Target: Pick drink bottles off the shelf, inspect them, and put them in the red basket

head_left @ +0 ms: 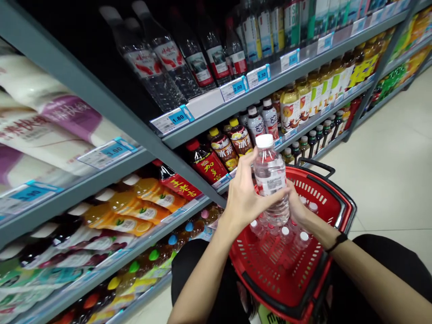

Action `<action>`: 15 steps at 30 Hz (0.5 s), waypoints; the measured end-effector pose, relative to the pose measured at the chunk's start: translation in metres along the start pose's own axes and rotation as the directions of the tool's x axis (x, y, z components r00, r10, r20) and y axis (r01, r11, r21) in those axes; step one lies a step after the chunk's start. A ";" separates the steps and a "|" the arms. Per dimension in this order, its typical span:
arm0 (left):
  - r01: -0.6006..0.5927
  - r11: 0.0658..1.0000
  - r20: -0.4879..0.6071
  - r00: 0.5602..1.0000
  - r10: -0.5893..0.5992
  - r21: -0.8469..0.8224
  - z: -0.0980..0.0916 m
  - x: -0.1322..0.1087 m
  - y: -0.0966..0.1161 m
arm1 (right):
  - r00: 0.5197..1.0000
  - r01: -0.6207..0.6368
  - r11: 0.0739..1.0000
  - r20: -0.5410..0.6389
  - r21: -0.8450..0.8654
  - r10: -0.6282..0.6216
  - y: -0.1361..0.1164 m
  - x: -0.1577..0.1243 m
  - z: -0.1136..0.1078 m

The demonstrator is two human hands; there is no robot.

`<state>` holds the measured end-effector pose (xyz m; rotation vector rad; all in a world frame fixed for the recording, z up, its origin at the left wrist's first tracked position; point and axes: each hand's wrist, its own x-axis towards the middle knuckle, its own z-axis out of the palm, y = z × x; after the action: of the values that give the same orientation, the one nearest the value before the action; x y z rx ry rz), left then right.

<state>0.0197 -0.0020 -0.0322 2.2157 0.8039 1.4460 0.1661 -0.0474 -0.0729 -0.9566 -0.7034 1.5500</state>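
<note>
A clear water bottle (271, 177) with a white cap and a pale label stands nearly upright between my hands. My left hand (245, 189) wraps its left side, thumb stretched across the front. My right hand (295, 202) grips it from the right, its fingertips partly hidden behind the bottle. Below is a red shopping basket (249, 274) with slotted walls and black handles. Several white-capped clear bottles (285, 234) stand inside it, some of them covered by the held bottle and my right hand.
Grey shelves (236, 105) of drinks run along the left and back, with blue price tags (178, 118). Dark bottles (168, 58) fill the upper shelf; orange juice bottles (124, 202) lie lower left. My knees (388, 261) flank the basket. Pale floor tiles (388, 171) extend to the right.
</note>
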 end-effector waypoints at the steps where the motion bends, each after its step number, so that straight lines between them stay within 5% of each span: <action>1: -0.024 1.000 0.006 1.000 0.024 0.015 0.002 -0.001 0.000 | 0.999 0.026 1.000 -0.035 -0.002 -0.026 0.002 0.002 -0.002; 10: -0.095 0.995 0.002 0.996 0.095 -0.012 0.009 -0.005 0.006 | 0.995 0.088 0.993 -0.049 -0.083 -0.092 0.008 -0.005 -0.009; 15: 0.067 0.993 0.031 0.997 -0.064 -0.095 0.009 -0.008 0.009 | 0.996 0.081 0.995 -0.040 -0.056 -0.084 0.001 -0.008 -0.010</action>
<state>0.0275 -0.0137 -0.0357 2.1142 0.7736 1.3899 0.1746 -0.0563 -0.0768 -0.9865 -0.7493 1.4404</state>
